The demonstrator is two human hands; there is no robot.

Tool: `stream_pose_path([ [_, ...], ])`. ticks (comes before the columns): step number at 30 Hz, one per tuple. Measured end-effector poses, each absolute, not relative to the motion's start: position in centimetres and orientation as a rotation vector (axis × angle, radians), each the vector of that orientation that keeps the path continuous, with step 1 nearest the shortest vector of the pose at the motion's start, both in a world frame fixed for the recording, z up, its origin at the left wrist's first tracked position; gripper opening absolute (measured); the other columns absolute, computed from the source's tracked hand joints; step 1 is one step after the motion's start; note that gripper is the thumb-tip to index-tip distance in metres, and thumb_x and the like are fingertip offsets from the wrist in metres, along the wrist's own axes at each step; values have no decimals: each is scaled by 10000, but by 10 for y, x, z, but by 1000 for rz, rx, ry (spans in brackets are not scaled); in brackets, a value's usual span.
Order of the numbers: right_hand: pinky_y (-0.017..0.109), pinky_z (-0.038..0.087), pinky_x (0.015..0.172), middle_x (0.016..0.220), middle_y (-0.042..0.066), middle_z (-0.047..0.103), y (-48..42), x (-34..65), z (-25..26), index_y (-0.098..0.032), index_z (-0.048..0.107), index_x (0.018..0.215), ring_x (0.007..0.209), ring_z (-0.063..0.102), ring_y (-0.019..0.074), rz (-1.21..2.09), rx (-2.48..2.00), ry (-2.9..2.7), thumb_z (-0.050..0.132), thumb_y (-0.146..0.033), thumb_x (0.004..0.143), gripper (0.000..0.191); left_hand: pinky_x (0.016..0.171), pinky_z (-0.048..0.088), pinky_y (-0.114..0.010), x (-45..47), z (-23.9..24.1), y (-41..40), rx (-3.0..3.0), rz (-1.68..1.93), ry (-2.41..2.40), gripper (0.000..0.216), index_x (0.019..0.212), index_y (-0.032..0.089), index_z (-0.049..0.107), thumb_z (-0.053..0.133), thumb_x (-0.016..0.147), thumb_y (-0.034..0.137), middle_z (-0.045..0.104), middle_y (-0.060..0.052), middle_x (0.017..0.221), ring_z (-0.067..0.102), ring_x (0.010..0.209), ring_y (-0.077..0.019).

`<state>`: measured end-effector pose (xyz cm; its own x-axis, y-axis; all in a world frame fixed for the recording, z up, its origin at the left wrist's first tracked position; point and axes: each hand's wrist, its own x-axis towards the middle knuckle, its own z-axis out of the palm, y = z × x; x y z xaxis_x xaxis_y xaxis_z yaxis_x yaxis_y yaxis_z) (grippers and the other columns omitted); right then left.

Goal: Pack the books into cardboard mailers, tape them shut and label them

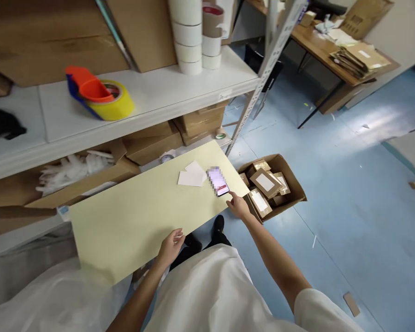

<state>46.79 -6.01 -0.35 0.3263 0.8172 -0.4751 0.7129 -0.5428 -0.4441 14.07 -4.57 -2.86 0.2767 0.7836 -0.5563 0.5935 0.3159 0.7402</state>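
Observation:
A pale yellow board (134,216) lies across my lap as a work surface. A phone (217,181) with a lit screen rests near its right end, beside some white paper slips (192,175). My right hand (239,206) reaches to the board's right edge just below the phone, forefinger stretched toward it, holding nothing. My left hand (171,246) rests at the board's near edge, fingers loosely curled over it.
An open cardboard box (290,177) of small labelled parcels stands on the blue floor at my right. A white shelf (152,97) ahead carries a yellow tape dispenser (100,94), stacked tape rolls (190,37) and cartons. A cluttered wooden desk (332,50) stands far right.

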Motion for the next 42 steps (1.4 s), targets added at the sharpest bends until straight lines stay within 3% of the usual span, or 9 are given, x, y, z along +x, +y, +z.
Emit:
stream_pose_path([
  [6,327,445,751,1166,123,629,2,435,-27,-239,307,1420,998,606,255,993,-2681,-1607,430,-359,911,537,829,522,-366,65,-40,-82,1311,97,1482,424,1103,144,574,532,757,387,669,-140,1087,671,917,-225],
  [15,325,449,716,1088,113,661,10,438,-34,-213,342,1386,935,629,241,895,-2555,-1723,418,-308,904,497,846,505,-373,72,-36,-78,1446,201,1602,409,1152,137,560,510,798,334,667,-132,1086,669,913,-222],
  [20,300,454,657,784,48,661,24,416,-20,-142,388,1340,717,624,197,782,-2061,-1906,406,-312,882,489,867,505,-378,93,-3,-64,1475,473,1829,376,1133,176,580,489,823,370,660,-114,1105,643,977,-228],
  [27,279,465,622,769,8,623,65,289,17,-161,432,1310,543,542,131,1175,-1253,-2260,433,-337,851,491,890,482,-398,64,46,-92,1341,548,2240,389,1198,170,561,472,853,326,635,-129,1143,616,1026,-256],
  [33,277,482,663,821,17,655,48,172,42,-185,525,1230,597,574,127,1404,-760,-2592,452,-313,842,414,857,481,-357,24,61,-181,955,488,2584,364,1199,207,557,471,861,312,662,-99,1104,630,1000,-238],
  [42,297,469,837,949,59,676,-67,23,61,-190,620,1099,839,622,165,1294,12,-2844,466,-221,844,299,863,463,-363,-30,54,-329,307,455,2836,395,1202,176,555,470,866,364,647,-126,1148,616,1039,-267],
])
